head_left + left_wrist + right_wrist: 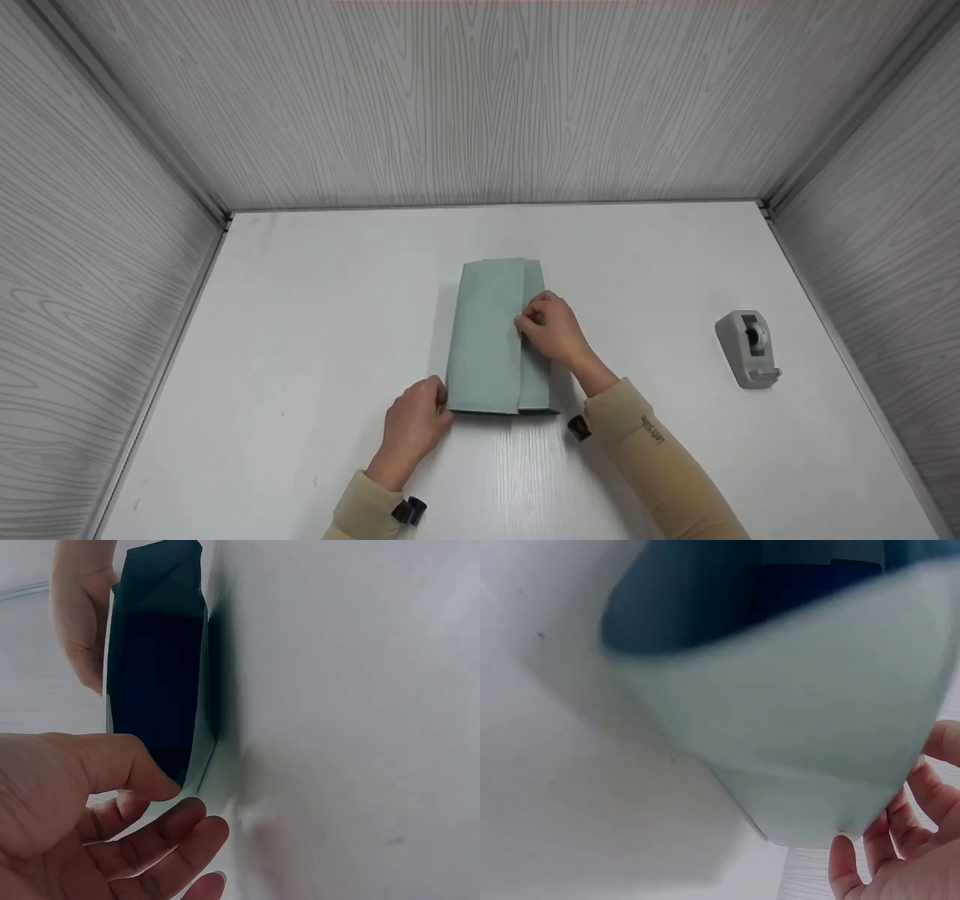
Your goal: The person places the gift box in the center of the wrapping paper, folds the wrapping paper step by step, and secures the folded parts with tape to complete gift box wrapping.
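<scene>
Green paper: the folded green paper wrapper [480,330] lies around the middle of the bench [330,300], long sides running toward the far edge
Overlap: the left flap [504,375] laps over the right strip [535,386], its edge running lengthwise right of the wrapper's middle
Left hand: the left hand [417,416] pinches the near left corner, thumb at the open end
Right hand: the right hand [553,328] appears to hold the flap's edge about halfway along, fingers bent
Near end: open toward the bench's near edge, with something dark blue [157,682] inside
Good handling: best to keep the flap's edge parallel to the long sides and draw it snug without buckling, the left hand steadying its corner lightly
Watch for: holding one spot only could let the overlap gape at either end; even pressure along the seam should serve better
Tape dispenser: the grey tape dispenser [748,349] sits near the bench's right edge, well apart from both hands
</scene>
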Demonstrator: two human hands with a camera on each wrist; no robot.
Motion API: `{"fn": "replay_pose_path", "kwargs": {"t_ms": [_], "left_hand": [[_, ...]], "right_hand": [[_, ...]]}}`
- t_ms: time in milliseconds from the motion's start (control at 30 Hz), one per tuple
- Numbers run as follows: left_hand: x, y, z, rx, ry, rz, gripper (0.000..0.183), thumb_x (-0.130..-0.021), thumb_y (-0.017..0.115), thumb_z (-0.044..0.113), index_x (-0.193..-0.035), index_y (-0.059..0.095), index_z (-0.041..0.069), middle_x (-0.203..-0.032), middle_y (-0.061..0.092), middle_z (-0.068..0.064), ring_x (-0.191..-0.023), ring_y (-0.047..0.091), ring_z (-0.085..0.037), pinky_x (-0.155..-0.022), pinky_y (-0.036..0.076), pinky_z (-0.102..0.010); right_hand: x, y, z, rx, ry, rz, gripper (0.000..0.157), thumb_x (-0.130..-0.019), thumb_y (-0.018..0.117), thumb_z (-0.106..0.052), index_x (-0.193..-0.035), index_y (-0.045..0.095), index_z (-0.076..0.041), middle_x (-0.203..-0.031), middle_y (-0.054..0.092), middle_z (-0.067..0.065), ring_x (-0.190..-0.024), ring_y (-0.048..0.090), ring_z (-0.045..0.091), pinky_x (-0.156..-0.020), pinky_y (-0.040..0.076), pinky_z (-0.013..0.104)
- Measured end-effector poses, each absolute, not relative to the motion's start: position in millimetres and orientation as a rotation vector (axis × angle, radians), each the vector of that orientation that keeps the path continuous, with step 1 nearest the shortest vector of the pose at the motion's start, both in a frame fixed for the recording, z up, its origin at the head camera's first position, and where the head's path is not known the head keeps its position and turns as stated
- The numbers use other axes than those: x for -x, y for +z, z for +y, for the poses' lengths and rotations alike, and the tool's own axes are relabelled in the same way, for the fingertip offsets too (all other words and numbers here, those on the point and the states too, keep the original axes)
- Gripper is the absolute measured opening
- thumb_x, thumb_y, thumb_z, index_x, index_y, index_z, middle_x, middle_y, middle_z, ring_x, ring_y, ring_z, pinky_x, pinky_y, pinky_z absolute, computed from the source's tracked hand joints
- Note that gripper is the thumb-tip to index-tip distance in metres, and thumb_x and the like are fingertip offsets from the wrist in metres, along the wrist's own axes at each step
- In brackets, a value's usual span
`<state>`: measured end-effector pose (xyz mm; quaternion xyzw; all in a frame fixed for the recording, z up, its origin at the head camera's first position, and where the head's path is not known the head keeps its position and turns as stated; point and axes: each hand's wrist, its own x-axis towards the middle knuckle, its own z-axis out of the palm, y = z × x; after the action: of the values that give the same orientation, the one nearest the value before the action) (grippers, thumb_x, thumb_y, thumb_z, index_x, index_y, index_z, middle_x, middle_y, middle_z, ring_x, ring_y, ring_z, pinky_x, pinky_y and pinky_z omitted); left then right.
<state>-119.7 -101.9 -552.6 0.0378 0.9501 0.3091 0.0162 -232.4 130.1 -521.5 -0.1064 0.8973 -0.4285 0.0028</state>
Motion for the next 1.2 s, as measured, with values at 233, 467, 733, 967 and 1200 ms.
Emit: {"fn": "replay_pose_path", "kwargs": {"t_ms": [233,467,733,967,1200], "left_hand": [[121.4,-545.8,-107.3,-0.197,0.975,2.876,0.029,-0.076,0.078,0.002,-0.1,0.062,0.006,-0.082,0.059,-0.002,-0.071,0.054,-0.016,-0.059,0.045,-0.035],[130.9,-534.0,-111.6,-0.193,1.023,2.885,0.027,-0.089,0.066,0.0,-0.115,0.062,0.004,-0.089,0.06,-0.002,-0.079,0.059,-0.018,-0.066,0.049,-0.037],[149.7,-522.1,-103.9,-0.358,1.091,2.968,0.019,-0.098,0.058,0.009,-0.115,0.064,0.005,-0.112,0.062,-0.007,-0.101,0.063,-0.024,-0.083,0.052,-0.041],[165.7,-520.3,-90.7,-0.564,1.007,2.917,0.027,-0.102,0.054,0.016,-0.125,0.064,0.007,-0.133,0.055,-0.008,-0.124,0.053,-0.024,-0.1,0.045,-0.038],[178.0,-523.6,-80.5,-0.766,0.9,2.891,0.034,-0.102,0.054,0.02,-0.132,0.06,0.005,-0.144,0.048,-0.009,-0.136,0.042,-0.027,-0.108,0.037,-0.041]], "right_hand": [[231.4,-518.7,136.5,0.266,-1.404,2.769,0.009,-0.091,0.058,-0.007,-0.083,0.057,-0.006,-0.086,0.051,0.004,-0.077,0.048,0.018,-0.064,0.04,0.032],[233.2,-515.7,141.4,0.169,-1.439,2.701,0.008,-0.092,0.053,-0.01,-0.086,0.057,-0.008,-0.091,0.057,0.005,-0.08,0.051,0.018,-0.063,0.043,0.03],[236.3,-516.7,144.7,0.137,-1.46,2.677,0.008,-0.093,0.052,-0.011,-0.087,0.056,-0.007,-0.096,0.057,0.008,-0.088,0.052,0.021,-0.069,0.045,0.032],[238.5,-517.8,148.3,0.145,-1.486,2.671,0.008,-0.093,0.051,-0.01,-0.087,0.054,-0.007,-0.091,0.055,0.007,-0.084,0.051,0.02,-0.068,0.043,0.033],[240.0,-519.2,149.9,0.163,-1.481,2.68,0.01,-0.095,0.049,-0.01,-0.086,0.053,-0.007,-0.088,0.053,0.006,-0.083,0.049,0.02,-0.067,0.041,0.033]]}}
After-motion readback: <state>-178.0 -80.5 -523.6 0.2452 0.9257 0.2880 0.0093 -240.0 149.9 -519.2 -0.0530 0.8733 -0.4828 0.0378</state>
